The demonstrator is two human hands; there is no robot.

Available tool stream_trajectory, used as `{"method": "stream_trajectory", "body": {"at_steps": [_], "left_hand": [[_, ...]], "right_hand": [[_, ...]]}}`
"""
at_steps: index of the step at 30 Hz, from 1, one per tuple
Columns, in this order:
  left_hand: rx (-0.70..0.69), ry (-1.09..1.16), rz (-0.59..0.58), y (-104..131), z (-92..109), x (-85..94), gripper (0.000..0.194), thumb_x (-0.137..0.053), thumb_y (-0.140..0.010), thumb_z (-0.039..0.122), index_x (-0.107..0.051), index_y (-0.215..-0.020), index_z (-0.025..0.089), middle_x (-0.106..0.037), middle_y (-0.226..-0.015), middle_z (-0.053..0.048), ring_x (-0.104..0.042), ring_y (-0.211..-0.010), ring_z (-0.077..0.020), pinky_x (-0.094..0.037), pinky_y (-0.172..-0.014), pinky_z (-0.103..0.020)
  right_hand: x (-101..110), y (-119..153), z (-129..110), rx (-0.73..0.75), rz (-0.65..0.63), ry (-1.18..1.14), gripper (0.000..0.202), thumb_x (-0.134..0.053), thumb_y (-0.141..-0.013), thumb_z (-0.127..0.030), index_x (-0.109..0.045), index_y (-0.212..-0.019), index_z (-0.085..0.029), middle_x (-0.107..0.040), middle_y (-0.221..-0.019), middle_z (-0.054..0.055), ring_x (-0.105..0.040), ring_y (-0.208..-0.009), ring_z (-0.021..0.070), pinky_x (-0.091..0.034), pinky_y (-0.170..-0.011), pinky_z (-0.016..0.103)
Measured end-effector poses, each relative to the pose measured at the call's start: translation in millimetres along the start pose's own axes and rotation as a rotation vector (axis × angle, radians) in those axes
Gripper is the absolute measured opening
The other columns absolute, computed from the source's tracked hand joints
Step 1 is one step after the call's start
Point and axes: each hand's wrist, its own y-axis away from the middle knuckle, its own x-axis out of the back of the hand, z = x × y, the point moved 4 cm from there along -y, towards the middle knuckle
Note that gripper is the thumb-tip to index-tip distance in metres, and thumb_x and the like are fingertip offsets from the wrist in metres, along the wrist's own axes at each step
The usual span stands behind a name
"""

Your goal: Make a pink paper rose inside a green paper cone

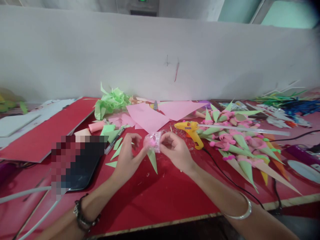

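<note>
Wrapping (156,140) is pinched by the right hand (176,150), touched by the loosely spread left hand (128,155). Shaping seems underway, calling for gentle pressure.

Paper sheets (147,115) lie by the middle of the table's (152,206) back edge, before the wall (100,56). Right of centre spreads a heap of paper cones (241,138), the glue gun (192,129) just left of it. Toward the left end lies a device (86,170), before a board (55,135) reaching to the back edge.
</note>
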Motion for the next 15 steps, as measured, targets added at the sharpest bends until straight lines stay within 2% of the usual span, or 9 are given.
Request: {"method": "stream_trajectory", "body": {"at_steps": [3,5,8,12,15], "left_hand": [[-0.014,0.086,-0.192,6,4,-10.6,0.019,-0.052,-0.075,0.03,-0.042,-0.086,0.019,-0.049,-0.079,0.0,-0.049,-0.068,-0.0113,-0.042,-0.063,-0.023],[0.0,0.128,-0.254,9,6,-14.7,0.014,-0.05,-0.077,0.028,-0.044,-0.086,0.019,-0.051,-0.081,-0.001,-0.051,-0.07,-0.0116,-0.043,-0.065,-0.023],[0.012,0.111,-0.224,9,8,-15.2,0.007,-0.045,-0.079,0.024,-0.047,-0.082,0.019,-0.054,-0.08,-0.001,-0.053,-0.073,-0.0121,-0.043,-0.068,-0.024],[0.07,0.168,-0.238,8,6,-17.4,0.012,-0.047,-0.078,0.028,-0.046,-0.086,0.019,-0.054,-0.084,-0.002,-0.054,-0.073,-0.0133,-0.044,-0.065,-0.024],[0.021,0.119,-0.216,7,7,-16.1,0.008,-0.043,-0.08,0.025,-0.049,-0.081,0.02,-0.055,-0.079,-0.001,-0.053,-0.073,-0.0131,-0.043,-0.066,-0.024]], "right_hand": [[-6,7,-9,0.143,-0.018,0.132,0.017,-0.054,-0.068,-0.015,-0.042,-0.079,-0.02,-0.05,-0.07,-0.003,-0.052,-0.065,0.0096,-0.045,-0.063,0.024],[-10,10,-11,0.184,-0.048,0.158,0.023,-0.053,-0.068,-0.013,-0.041,-0.086,-0.021,-0.051,-0.071,-0.003,-0.052,-0.065,0.0096,-0.046,-0.064,0.023],[-12,12,-10,0.185,-0.066,0.194,0.027,-0.049,-0.07,-0.011,-0.041,-0.094,-0.021,-0.052,-0.072,-0.002,-0.053,-0.066,0.0093,-0.047,-0.064,0.023],[-15,13,-9,0.199,-0.133,0.236,0.024,-0.047,-0.072,-0.013,-0.043,-0.094,-0.021,-0.053,-0.076,-0.001,-0.054,-0.069,0.0096,-0.047,-0.066,0.023],[-15,14,-11,0.219,-0.101,0.293,0.021,-0.045,-0.072,-0.014,-0.043,-0.092,-0.021,-0.052,-0.074,-0.001,-0.053,-0.066,0.0094,-0.046,-0.063,0.022]]}}
